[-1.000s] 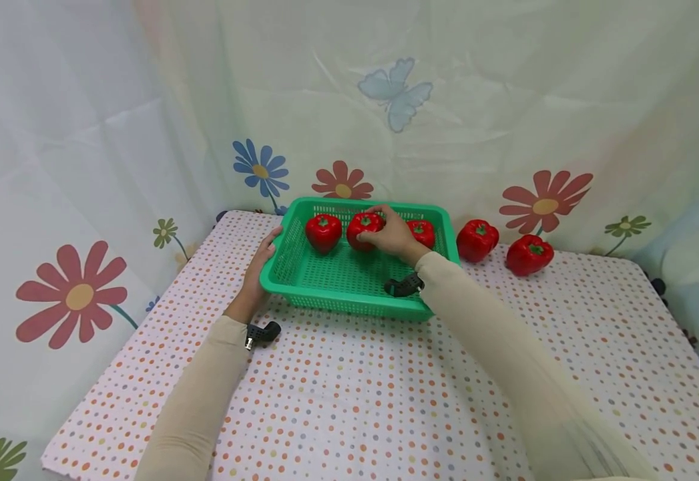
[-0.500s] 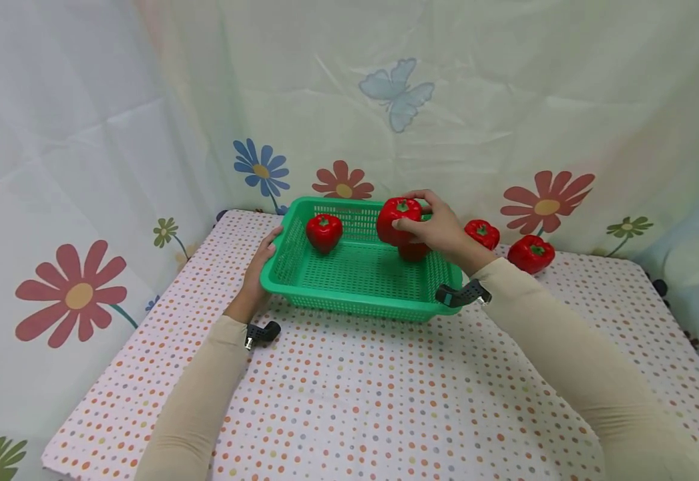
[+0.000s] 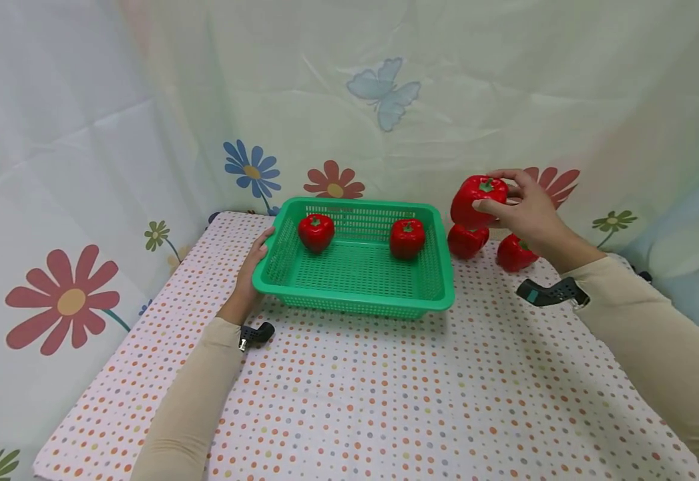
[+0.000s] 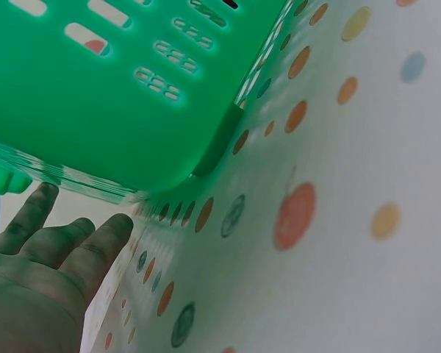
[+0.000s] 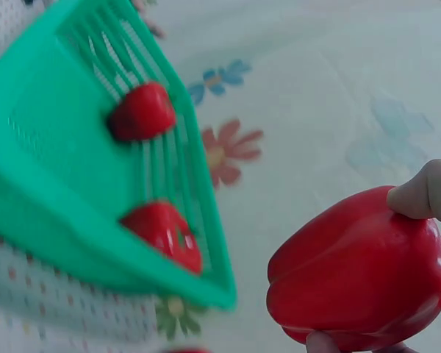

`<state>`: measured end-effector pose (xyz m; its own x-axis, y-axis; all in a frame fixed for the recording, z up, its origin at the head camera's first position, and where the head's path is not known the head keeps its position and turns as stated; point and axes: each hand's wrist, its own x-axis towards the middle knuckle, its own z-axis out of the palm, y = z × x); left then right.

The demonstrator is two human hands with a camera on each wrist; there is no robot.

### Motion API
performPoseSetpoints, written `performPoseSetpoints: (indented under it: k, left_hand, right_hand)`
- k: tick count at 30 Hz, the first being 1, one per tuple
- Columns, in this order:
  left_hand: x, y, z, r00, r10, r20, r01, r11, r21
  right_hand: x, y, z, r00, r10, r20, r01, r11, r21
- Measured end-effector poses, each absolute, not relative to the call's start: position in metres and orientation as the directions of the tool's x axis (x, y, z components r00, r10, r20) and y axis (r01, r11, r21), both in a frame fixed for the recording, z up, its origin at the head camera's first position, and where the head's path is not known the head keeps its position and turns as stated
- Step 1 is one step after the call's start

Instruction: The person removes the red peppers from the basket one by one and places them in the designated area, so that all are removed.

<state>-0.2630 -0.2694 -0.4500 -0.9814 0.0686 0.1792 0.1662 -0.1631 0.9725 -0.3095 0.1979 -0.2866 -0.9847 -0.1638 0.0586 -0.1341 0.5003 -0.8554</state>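
Note:
My right hand (image 3: 532, 210) holds a red bell pepper (image 3: 472, 200) in the air, right of the green basket (image 3: 349, 296). In the right wrist view the thumb lies on one side of this pepper (image 5: 360, 272) and fingertips show on the other. My left hand (image 3: 246, 277) rests against the basket's left side; its fingers (image 4: 95, 254) look nearly straight in the left wrist view. Inside the basket sit two red bell peppers, a left one (image 3: 316, 232) and a right one (image 3: 407, 239).
Two more red bell peppers are on the table to the basket's right: one (image 3: 466, 244) beneath the held pepper, the other (image 3: 514, 254) partly behind my right hand. A dotted cloth (image 3: 349, 401) covers the table. Behind stands a flowered curtain (image 3: 445, 133).
My right hand has lifted the middle bell pepper out of the basket and carried it right, past the basket's edge. The left hand stays at the basket's side. The view has shifted slightly.

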Motion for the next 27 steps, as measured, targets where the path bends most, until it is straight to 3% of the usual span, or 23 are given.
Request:
performPoseSetpoints:
  k: [12, 20, 27]
  left_hand:
    - [-0.261, -0.27, -0.447, -0.984, 0.066, 0.166, 0.153, -0.167, 0.974]
    - [-0.264, -0.271, -0.449, -0.982, 0.064, 0.176, 0.164, -0.163, 0.973]
    - [-0.264, -0.27, -0.451, -0.982, 0.059, 0.178, 0.166, -0.163, 0.972]
  right_hand:
    - [-0.317, 0.291, -0.305, -0.996, 0.073, 0.061, -0.005, 0.599, -0.801]
    - [-0.322, 0.347, -0.344, -0.976, 0.208, -0.062, 0.162, 0.507, -0.847]
    - [-0.327, 0.361, -0.376, -0.957, 0.258, -0.137, 0.249, 0.479, -0.842]
